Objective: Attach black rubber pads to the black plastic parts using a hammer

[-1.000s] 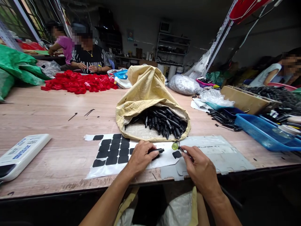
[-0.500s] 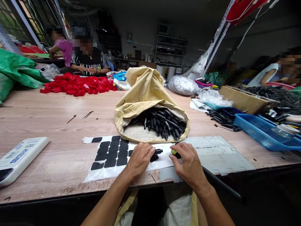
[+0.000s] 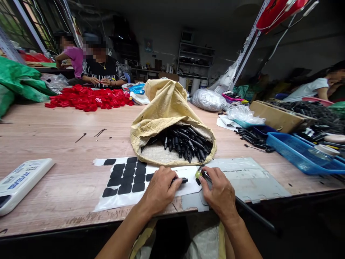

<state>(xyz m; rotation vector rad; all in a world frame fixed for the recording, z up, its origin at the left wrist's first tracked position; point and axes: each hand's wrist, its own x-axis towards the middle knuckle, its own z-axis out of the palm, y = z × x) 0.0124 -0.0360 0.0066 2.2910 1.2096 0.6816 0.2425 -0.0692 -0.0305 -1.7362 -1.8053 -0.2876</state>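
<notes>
My left hand (image 3: 161,189) is closed on a black pen-shaped piece (image 3: 183,180), whose narrow end sticks out past the thumb. To its right, my right hand (image 3: 219,190) is curled, thumb and forefinger bent around a dark, slim thing partly hidden by the fingers. A small yellow-green bit (image 3: 198,174) shows at those fingertips; I cannot tell whether it is worn or held. Under both hands lies a white sheet of black rounded-square stickers (image 3: 139,178). Just beyond, a beige woven sack (image 3: 167,102) lies with its mouth towards me, full of black pen-shaped pieces (image 3: 185,142).
A grey plate (image 3: 250,180) lies at right, near a blue tray (image 3: 293,145) holding a jar. A white device (image 3: 25,183) is at left. Red parts (image 3: 91,98) are heaped at the far left, before a seated person (image 3: 104,72). A cardboard box (image 3: 277,117) stands at right.
My left hand has turned, covering more of the black piece and the patch beneath it. The fingers of my right hand have shifted, exposing the dark slim thing. The person at far right has leaned forward.
</notes>
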